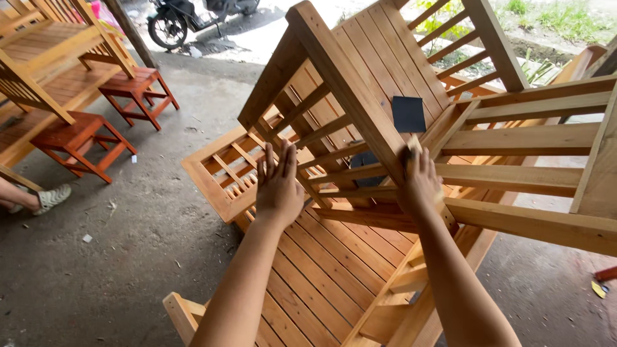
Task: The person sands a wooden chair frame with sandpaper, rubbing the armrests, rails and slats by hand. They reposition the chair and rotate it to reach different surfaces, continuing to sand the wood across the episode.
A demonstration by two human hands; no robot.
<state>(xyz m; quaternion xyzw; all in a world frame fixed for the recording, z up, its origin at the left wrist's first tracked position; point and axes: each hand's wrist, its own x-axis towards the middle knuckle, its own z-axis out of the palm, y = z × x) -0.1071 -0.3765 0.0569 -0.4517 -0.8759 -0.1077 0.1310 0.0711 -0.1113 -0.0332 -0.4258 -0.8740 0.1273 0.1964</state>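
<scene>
A bare wooden slatted chair (360, 71) lies tipped over in front of me, resting on other unfinished chairs. My left hand (278, 183) is flat and open, fingers up, against the slats under the chair's armrest. My right hand (419, 183) presses a folded piece of sandpaper (413, 145) against the thick leg beam (347, 83). Another dark sheet of sandpaper (409, 114) lies on the seat slats just above.
Two red-brown stools (83, 138) (138, 90) stand on the concrete floor at left beside more wooden furniture (45, 58). Another person's foot in a light shoe (50, 196) shows at the left edge. A motorbike (183, 16) is parked at the back.
</scene>
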